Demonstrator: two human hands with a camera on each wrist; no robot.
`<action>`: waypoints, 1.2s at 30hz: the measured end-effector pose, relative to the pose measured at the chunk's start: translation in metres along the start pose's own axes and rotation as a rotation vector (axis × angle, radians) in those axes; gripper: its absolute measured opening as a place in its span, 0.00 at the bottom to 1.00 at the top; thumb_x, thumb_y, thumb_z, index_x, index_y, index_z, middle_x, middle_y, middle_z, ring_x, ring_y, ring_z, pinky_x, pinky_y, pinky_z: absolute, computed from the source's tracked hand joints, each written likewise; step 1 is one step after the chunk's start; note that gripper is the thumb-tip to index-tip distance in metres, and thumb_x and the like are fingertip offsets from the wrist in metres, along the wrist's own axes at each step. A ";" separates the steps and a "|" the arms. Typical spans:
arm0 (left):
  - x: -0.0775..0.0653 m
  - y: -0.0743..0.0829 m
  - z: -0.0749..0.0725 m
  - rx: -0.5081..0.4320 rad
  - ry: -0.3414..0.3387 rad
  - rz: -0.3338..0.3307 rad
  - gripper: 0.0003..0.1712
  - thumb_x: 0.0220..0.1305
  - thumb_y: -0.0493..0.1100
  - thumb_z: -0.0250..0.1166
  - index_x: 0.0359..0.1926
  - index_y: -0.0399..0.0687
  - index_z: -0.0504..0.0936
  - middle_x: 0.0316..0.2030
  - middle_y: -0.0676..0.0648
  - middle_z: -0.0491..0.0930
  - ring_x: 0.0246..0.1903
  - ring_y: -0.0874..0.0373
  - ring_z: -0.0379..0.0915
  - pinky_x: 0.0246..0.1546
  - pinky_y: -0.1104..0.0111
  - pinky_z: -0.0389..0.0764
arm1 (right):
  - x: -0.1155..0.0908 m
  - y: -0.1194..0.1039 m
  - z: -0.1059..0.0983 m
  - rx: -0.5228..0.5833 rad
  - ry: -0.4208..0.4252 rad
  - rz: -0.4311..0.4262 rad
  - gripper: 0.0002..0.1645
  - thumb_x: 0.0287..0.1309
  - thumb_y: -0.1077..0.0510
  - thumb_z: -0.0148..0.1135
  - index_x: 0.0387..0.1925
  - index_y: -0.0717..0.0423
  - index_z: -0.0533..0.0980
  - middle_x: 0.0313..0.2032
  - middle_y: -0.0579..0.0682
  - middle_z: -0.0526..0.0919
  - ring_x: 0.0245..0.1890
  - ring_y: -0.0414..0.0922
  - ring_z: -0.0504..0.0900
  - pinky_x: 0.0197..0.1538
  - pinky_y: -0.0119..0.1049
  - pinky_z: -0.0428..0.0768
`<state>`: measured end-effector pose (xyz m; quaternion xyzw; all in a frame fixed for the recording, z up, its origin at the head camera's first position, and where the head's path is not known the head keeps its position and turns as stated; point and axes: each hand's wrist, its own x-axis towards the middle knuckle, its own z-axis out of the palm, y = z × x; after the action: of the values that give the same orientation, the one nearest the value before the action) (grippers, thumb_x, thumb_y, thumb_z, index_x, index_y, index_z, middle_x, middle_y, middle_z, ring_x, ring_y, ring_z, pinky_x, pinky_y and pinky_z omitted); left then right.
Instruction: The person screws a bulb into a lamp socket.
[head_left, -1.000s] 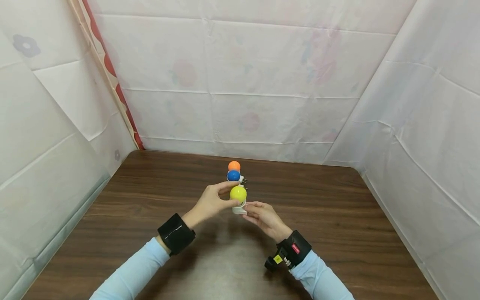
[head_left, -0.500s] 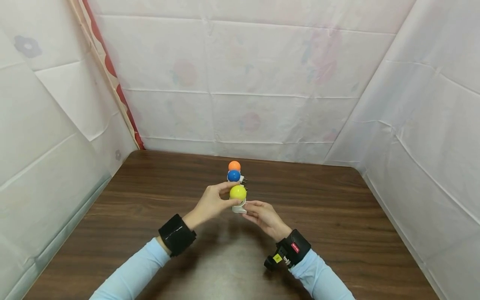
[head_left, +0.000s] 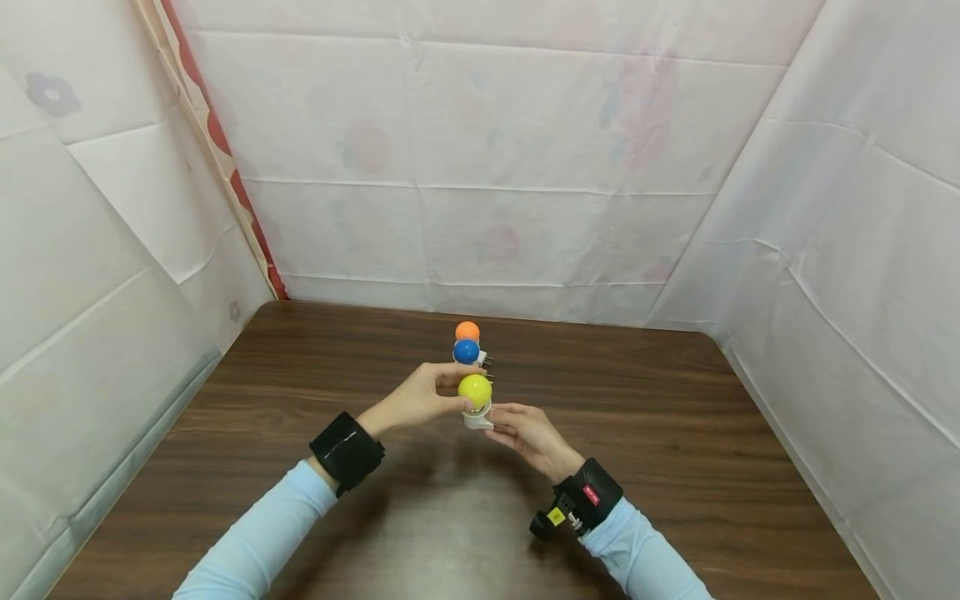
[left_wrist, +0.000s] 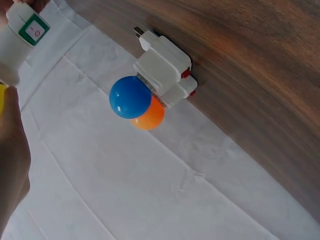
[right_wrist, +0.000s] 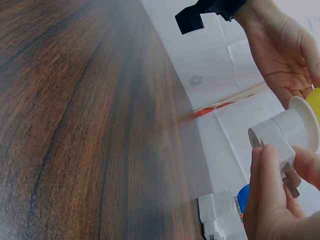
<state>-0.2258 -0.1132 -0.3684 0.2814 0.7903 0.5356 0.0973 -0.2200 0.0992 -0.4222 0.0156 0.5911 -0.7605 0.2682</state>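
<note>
My left hand holds a round yellow light bulb between thumb and fingers. Under the bulb is a white plug-in lamp socket, its cup facing the bulb. My right hand pinches this socket by its plug end; in the right wrist view its prongs show between the fingers. A green-framed switch on the socket is visible in the left wrist view. Both hands keep bulb and socket raised over the table.
Behind the hands, a blue bulb and an orange bulb sit in white plug-in sockets standing in a row on the dark wood table. White patterned sheets hang around the table's back and sides.
My left wrist has shifted slightly up and left, and the left thumb has moved back a little on the yellow bulb. My right hand keeps its hold on the socket almost unmoved.
</note>
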 end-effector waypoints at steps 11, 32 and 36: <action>0.000 -0.010 0.011 0.007 0.140 0.041 0.31 0.53 0.41 0.68 0.59 0.44 0.71 0.55 0.41 0.75 0.55 0.49 0.72 0.50 0.60 0.77 | 0.001 0.002 0.000 0.013 -0.001 -0.017 0.28 0.56 0.58 0.61 0.55 0.70 0.68 0.45 0.55 0.79 0.41 0.42 0.81 0.50 0.34 0.78; -0.004 -0.002 0.030 0.133 0.385 0.093 0.29 0.49 0.43 0.71 0.54 0.42 0.76 0.49 0.42 0.79 0.45 0.51 0.79 0.42 0.57 0.81 | 0.002 0.002 0.000 0.030 0.000 -0.027 0.29 0.56 0.58 0.61 0.55 0.70 0.67 0.45 0.55 0.79 0.41 0.43 0.81 0.50 0.35 0.78; -0.008 0.014 0.025 0.123 0.329 0.091 0.28 0.50 0.37 0.69 0.54 0.36 0.74 0.49 0.37 0.78 0.48 0.46 0.77 0.44 0.55 0.79 | 0.003 0.002 0.000 0.035 0.001 -0.020 0.28 0.56 0.58 0.61 0.55 0.69 0.68 0.45 0.55 0.79 0.41 0.42 0.81 0.50 0.34 0.78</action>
<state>-0.2028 -0.0938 -0.3674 0.2307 0.8132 0.5290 -0.0751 -0.2217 0.0980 -0.4251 0.0146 0.5781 -0.7733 0.2599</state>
